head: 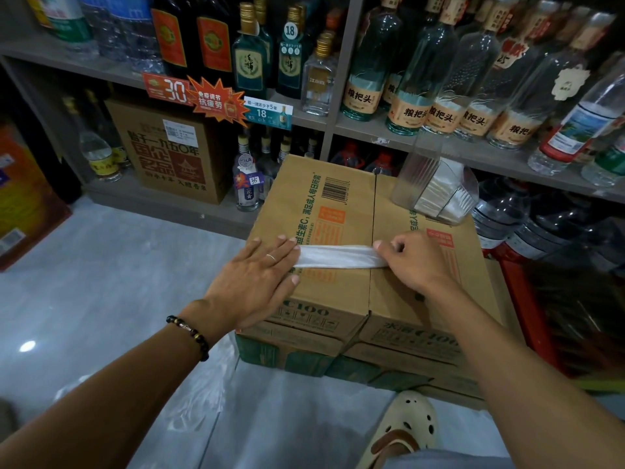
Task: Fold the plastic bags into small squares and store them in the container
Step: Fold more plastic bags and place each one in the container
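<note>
A white plastic bag, folded into a long narrow strip, lies flat across the top of a brown cardboard box. My left hand lies flat with straight fingers pressing the strip's left end. My right hand holds the strip's right end, thumb on top and fingers curled. A clear ribbed plastic container stands at the box's far right corner, with folded white bags stacked inside.
Shelves packed with glass bottles run along the back. Another cardboard carton sits on the lower left shelf. Large water jugs stand to the right. Grey floor lies to the left, and my sandalled foot is below the box.
</note>
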`<state>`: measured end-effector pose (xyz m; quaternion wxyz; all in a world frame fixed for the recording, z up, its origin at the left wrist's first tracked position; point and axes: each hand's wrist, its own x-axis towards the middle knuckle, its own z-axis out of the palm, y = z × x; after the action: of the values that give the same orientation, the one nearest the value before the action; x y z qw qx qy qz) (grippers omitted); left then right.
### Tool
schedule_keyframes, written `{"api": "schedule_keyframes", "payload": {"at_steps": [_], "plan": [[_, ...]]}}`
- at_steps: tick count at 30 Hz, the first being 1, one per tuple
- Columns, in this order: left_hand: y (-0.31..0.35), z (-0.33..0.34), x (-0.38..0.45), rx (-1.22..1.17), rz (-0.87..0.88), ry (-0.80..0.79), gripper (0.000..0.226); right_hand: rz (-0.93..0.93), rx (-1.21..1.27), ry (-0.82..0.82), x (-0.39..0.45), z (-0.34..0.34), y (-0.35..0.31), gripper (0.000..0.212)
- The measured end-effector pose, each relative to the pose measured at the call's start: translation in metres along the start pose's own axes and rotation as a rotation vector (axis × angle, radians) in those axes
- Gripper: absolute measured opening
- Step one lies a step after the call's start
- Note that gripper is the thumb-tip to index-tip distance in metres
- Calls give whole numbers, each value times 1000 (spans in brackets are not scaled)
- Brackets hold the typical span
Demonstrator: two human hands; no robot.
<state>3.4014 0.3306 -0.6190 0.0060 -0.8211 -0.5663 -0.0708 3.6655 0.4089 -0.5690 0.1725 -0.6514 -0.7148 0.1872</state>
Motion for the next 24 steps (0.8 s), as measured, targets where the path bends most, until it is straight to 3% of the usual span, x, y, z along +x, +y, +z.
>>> {"api": "schedule_keyframes", "payload": {"at_steps": [4,7,11,15,19,24], "plan": [[2,0,-1,21,-15,2,64,26,-288,211,-6,2,-7,42],[4,-2,0,17,-25,0,64,-94,-369,324,-9,10,-23,39],[3,-1,-1,27,-23,4,62,-469,-293,-80,-29,38,-60,44],[0,0,-2,8,-4,0,61,-494,-372,-392,-40,58,-61,61],[-2,0,-2,-29,-5,0,68,-420,-504,-395,-33,44,-29,67],[-1,0,-2,-31,-2,8,65,-295,-497,-368,-31,21,8,71]]}}
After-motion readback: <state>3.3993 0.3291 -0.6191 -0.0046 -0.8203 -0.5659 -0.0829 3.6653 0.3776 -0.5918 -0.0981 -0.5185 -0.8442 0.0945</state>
